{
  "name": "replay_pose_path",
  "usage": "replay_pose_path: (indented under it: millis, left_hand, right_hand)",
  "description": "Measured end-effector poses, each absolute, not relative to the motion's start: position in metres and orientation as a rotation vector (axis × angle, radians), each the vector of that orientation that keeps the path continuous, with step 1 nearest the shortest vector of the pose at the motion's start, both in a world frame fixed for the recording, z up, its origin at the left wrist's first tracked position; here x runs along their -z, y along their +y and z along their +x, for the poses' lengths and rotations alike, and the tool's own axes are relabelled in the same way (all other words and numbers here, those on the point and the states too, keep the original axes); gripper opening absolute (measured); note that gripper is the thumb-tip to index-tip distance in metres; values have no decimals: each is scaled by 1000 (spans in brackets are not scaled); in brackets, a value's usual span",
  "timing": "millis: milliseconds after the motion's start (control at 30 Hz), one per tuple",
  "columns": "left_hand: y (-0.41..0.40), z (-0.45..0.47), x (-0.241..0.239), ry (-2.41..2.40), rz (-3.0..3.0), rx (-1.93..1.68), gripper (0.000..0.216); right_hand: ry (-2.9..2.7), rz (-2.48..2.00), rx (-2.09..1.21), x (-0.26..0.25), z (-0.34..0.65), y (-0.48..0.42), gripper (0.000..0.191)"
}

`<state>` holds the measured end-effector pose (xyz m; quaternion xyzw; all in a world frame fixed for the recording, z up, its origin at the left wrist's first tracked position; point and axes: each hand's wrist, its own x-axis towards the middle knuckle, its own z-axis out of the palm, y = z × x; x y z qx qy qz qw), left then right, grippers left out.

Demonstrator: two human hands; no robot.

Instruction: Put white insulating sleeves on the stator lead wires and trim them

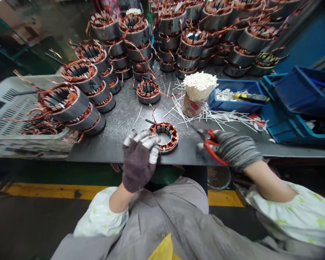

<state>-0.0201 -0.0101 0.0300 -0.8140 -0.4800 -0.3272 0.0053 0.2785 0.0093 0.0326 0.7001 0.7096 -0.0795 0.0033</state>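
Note:
My left hand [141, 155], in a dark purple glove with white-wrapped fingertips, grips the left edge of a low stator [166, 148]. That stator lies flat near the table's front edge, its copper windings and dark slots facing up; a black-sleeved lead sticks out at its far left. My fingers cover part of its left side. To the right, my right hand [237, 148] wears a grey striped glove and is closed around red-handled scissors [212, 144]. Their blades, blurred, point left toward the stator, apart from it.
Another stator [148, 94] sits farther back. Tall stator stacks [137, 39] line the rear, more [70, 104] the left beside a white crate [18, 95]. A tub of white sticks [196, 97], loose sticks, a blue tray [233, 104] with a yellow-black cutter [251, 98] and teal bins [295, 130] occupy the right.

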Motion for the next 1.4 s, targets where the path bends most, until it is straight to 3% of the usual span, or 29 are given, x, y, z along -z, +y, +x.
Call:
replay_pose_path:
  millis: [167, 233, 300, 400, 467, 533, 633, 800, 1133, 1233, 1400]
  left_hand:
    - [-4, 15, -26, -1417, -2647, 527, 55]
    - [1, 19, -23, -1476, -2649, 311, 51]
    - [-1, 11, -22, -1473, -2678, 183, 41]
    - [-17, -17, -23, -1434, -2712, 205, 34]
    - [-28, -40, -24, -1500, -2658, 244, 31]
    - [-32, -63, -24, -1623, -2536, 264, 29]
    - [-25, -90, -22, -1767, -2349, 275, 31]
    - [2, -116, -19, -1808, -2208, 252, 36]
    - [95, -105, -32, -1770, -2335, 93, 38]
    - [129, -90, -44, -1782, -2281, 143, 32]
    - [184, -30, -54, -1572, -2429, 204, 45]
  right_hand:
    - [2053, 2377, -117, -17, 320, 16, 46]
    - [2275, 2372, -213, -4, 312, 14, 42]
    - [2677, 2137, -77, 12, 289, 13, 41]
    - [3095, 1477, 280, 33, 244, 21, 44]
    - [3120, 1234, 341, 39, 215, 38, 51]
    - [3063, 1289, 284, 38, 187, 62, 57]
    - [3042, 1493, 139, 27, 137, 101, 51]
    - [3128, 1146, 299, 19, 62, 141, 55]
    - [2569, 2124, 181, 36, 133, 163, 58]
    - [2692, 2011, 45, 26, 141, 139, 50]
    - [3069, 1467, 73, 31, 165, 74, 47]
